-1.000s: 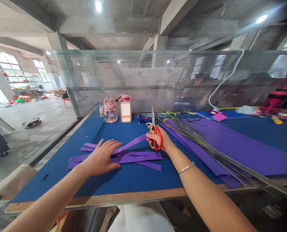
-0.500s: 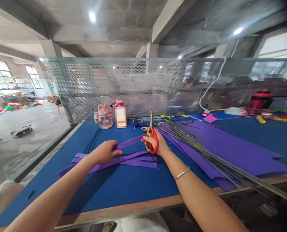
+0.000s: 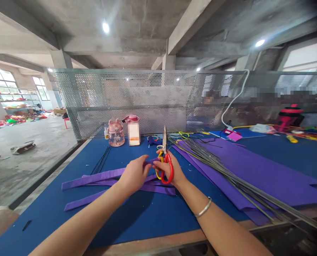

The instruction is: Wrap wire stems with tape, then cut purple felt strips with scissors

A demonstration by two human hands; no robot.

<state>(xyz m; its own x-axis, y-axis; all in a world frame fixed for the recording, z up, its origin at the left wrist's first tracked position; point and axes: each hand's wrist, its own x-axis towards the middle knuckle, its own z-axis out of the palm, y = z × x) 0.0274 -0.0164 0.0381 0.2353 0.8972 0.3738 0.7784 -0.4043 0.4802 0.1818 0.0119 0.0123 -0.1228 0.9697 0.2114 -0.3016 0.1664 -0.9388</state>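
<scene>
Your right hand (image 3: 176, 170) holds the scissors (image 3: 165, 140), red and yellow at the handles, blades together and pointing away from you. A purple strip (image 3: 151, 161) spans to your left hand (image 3: 133, 173); more flat purple strips (image 3: 94, 178) lie overlapping on the desk (image 3: 153, 224).

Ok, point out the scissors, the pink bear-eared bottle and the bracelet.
Scissors (image 3: 171, 173): head view, on the red handle loop.
Pink bear-eared bottle (image 3: 116, 139): head view, on its clear body.
Bracelet (image 3: 205, 209): head view, on its metal band.
</scene>
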